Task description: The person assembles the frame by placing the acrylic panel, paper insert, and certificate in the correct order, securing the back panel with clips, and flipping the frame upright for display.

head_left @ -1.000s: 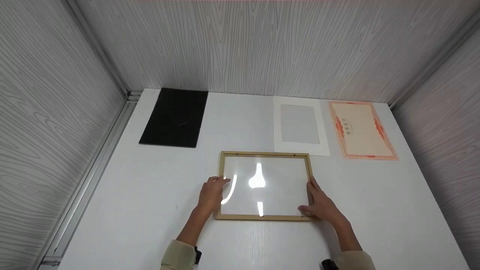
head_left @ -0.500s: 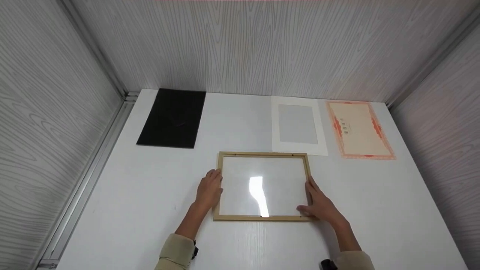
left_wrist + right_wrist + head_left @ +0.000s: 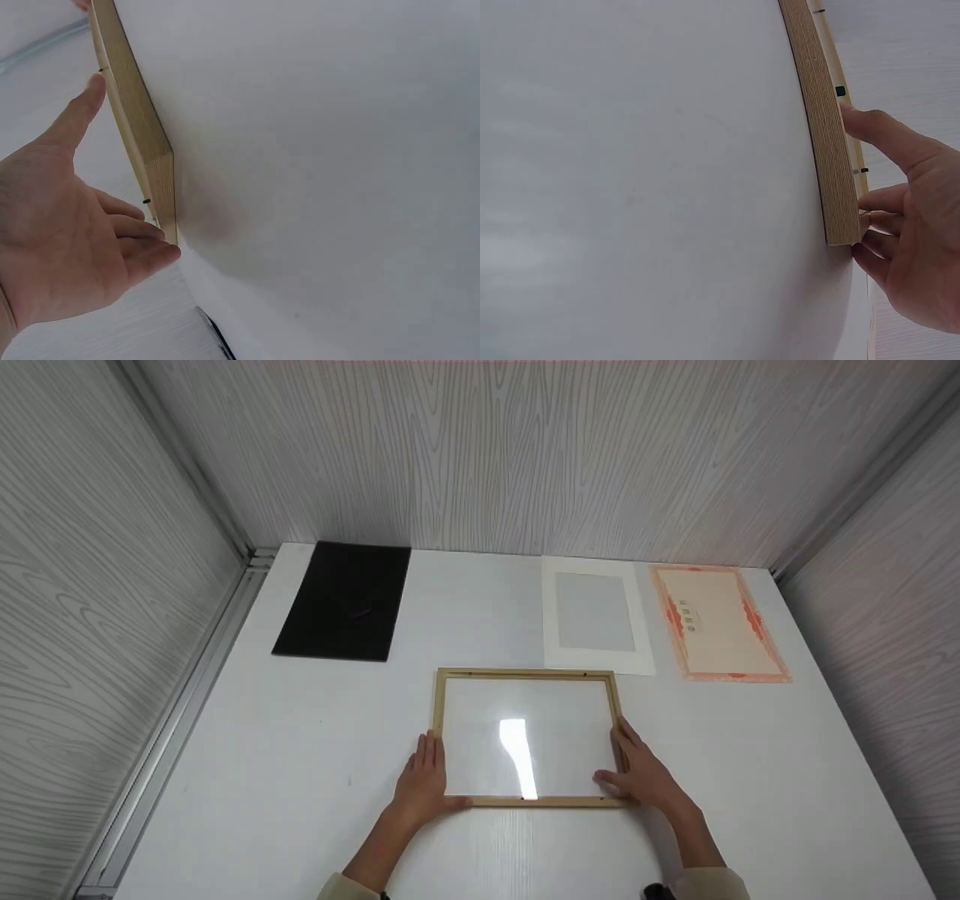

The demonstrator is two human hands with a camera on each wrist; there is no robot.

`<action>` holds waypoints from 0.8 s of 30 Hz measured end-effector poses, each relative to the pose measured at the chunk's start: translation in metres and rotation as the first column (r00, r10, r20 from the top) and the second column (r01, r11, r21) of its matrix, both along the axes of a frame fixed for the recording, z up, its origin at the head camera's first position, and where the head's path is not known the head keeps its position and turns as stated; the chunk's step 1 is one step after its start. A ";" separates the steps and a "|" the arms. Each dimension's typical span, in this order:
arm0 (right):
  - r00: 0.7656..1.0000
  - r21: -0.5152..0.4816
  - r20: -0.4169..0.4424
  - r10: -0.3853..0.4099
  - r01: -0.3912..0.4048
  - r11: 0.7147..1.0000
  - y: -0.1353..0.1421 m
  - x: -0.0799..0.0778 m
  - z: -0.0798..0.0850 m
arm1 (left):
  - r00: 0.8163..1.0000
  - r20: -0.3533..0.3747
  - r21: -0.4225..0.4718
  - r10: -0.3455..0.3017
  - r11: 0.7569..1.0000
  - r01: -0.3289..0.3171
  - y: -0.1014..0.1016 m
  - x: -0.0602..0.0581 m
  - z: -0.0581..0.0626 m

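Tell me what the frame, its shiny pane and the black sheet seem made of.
Frame: matte tan wood, or wood-look, from fine grain lines on its side. Pane: glossy glass or clear plastic, since it mirrors bright light. Black sheet: possibly board, given its flat, dull look.

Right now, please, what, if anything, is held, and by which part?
A wooden picture frame: the right hand grips its near-right corner; the left hand touches its near-left corner.
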State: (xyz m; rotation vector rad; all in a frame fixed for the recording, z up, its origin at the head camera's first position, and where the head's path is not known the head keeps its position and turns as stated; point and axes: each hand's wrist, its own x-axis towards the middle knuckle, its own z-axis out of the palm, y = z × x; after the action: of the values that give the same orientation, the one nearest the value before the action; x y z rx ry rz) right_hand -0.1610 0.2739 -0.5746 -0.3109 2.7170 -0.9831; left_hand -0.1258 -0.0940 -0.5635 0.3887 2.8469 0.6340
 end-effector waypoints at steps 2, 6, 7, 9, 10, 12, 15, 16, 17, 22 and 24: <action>0.999 -0.002 -0.027 -0.035 0.035 0.999 0.003 -0.004 0.003 | 1.000 -0.023 -0.038 0.005 0.999 -0.005 0.001 0.004 -0.004; 0.981 -0.037 -0.107 -0.163 0.160 0.986 0.013 -0.020 0.014 | 0.999 -0.031 -0.047 0.017 0.999 -0.019 0.000 0.008 -0.008; 0.972 -0.050 -0.128 -0.198 0.194 0.980 0.017 -0.026 0.018 | 0.999 -0.027 -0.040 0.018 0.999 -0.019 -0.001 0.009 -0.009; 0.947 -0.088 -0.163 -0.275 0.264 0.961 0.025 -0.039 0.026 | 1.000 -0.017 -0.035 0.014 0.999 -0.015 -0.002 0.010 -0.010; 0.934 -0.105 -0.180 -0.309 0.294 0.950 0.029 -0.046 0.029 | 1.000 -0.015 -0.031 0.014 0.999 -0.015 -0.003 0.010 -0.011; 0.908 -0.131 -0.212 -0.361 0.339 0.932 0.035 -0.061 0.035 | 1.000 -0.015 -0.022 0.019 1.000 -0.019 -0.004 0.010 -0.012; 0.881 -0.128 -0.237 -0.409 0.389 0.912 0.041 -0.084 0.038 | 0.999 -0.019 -0.010 0.028 1.000 -0.028 -0.005 0.009 -0.012; 0.876 -0.116 -0.237 -0.419 0.402 0.908 0.043 -0.090 0.039 | 0.999 -0.019 -0.002 0.030 1.000 -0.030 -0.005 0.009 -0.012; 0.875 -0.099 -0.232 -0.425 0.414 0.905 0.044 -0.097 0.038 | 0.999 -0.020 0.003 0.030 1.000 -0.030 -0.005 0.009 -0.012; 0.885 0.030 -0.153 -0.440 0.449 0.893 0.048 -0.116 0.028 | 1.000 -0.016 0.009 0.025 1.000 -0.025 -0.005 0.009 -0.010; 0.888 0.091 -0.125 -0.442 0.454 0.886 0.047 -0.120 0.023 | 1.000 -0.009 0.005 0.026 1.000 -0.026 -0.005 0.010 -0.010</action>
State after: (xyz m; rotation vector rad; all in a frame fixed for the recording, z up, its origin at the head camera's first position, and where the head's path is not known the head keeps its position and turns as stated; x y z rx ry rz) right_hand -0.2810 0.3207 -0.5519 0.3200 2.9947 -0.9224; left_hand -0.1156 -0.0991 -0.5740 0.3567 2.8638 0.6453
